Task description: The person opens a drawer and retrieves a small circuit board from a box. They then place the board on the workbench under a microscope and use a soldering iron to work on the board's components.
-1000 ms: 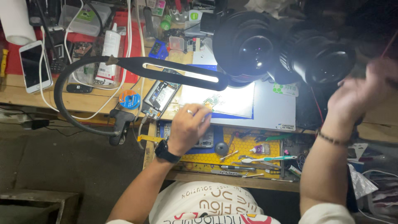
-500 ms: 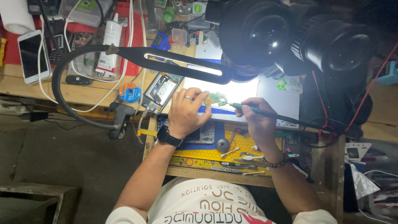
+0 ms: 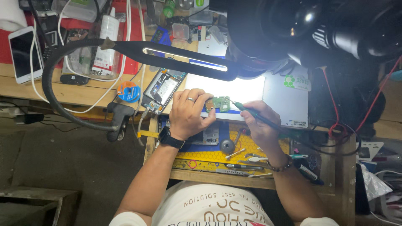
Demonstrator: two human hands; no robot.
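1. Our left hand (image 3: 190, 115) lies flat on the surface (image 3: 83, 94), its fingers curled down and pinning the small green circuit board (image 3: 220, 103) at the board's left edge. The board sits on the brightly lit white mat (image 3: 247, 90), directly under the long black lamp bar (image 3: 184, 60).
2. Our right hand (image 3: 259, 125) is closed in a pen grip round a slim soldering tool (image 3: 251, 112), with the tip touching or just beside the board's right edge; we cannot tell which.
3. To do this well, we judge the left fingers should press only on the board's rim, away from the tip, so the board cannot slide.
4. The right wrist rests on the yellow mat (image 3: 209, 157), which looks like a steady brace; small moves should come from the fingers.
5. The tool's cord (image 3: 318, 140) trails to the right and should lie slack so it does not tug the tip.
6. An opened phone (image 3: 161, 90) lies just left of the left hand, and tweezers (image 3: 255, 158) lie near the right wrist.
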